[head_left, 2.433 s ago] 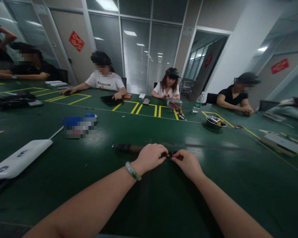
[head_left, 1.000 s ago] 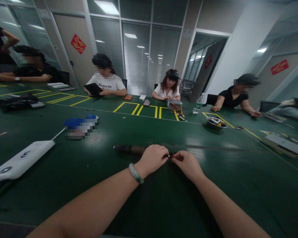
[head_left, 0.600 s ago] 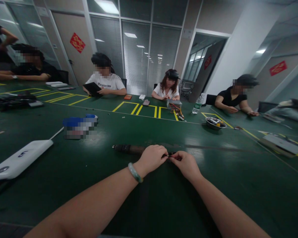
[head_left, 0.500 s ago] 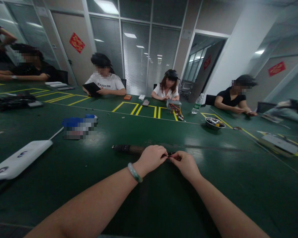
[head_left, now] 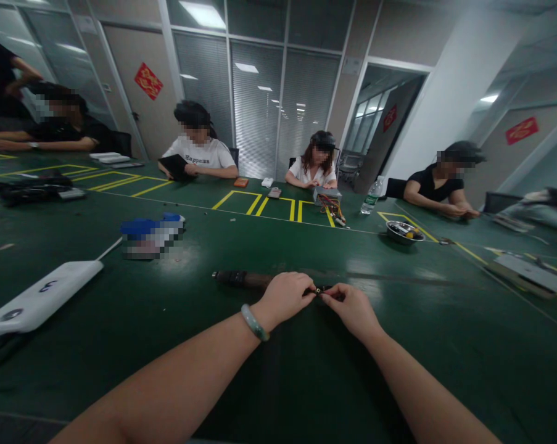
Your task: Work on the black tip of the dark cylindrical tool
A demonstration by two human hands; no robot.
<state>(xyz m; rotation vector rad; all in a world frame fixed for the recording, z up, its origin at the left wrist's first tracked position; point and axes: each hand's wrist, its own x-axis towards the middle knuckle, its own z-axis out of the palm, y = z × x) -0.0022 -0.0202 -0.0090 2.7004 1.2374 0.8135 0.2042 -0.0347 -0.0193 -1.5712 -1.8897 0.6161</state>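
Centre frame: we observe left hand (head_left: 287,295) and right hand (head_left: 353,309), fingers of both pinching small dark part (head_left: 318,291) | dark tool (head_left: 241,279) partly behind left hand, on counter (head_left: 467,333)

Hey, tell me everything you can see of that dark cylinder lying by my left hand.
The dark cylinder lies on its side on the green table, running left to right. Its left end narrows to a small, metallic-looking tip; next comes a black section, then a brownish, dull-looking body. Your left hand hides its right end, so its full length, and whether the hand touches it, can't be told. No markings are readable.
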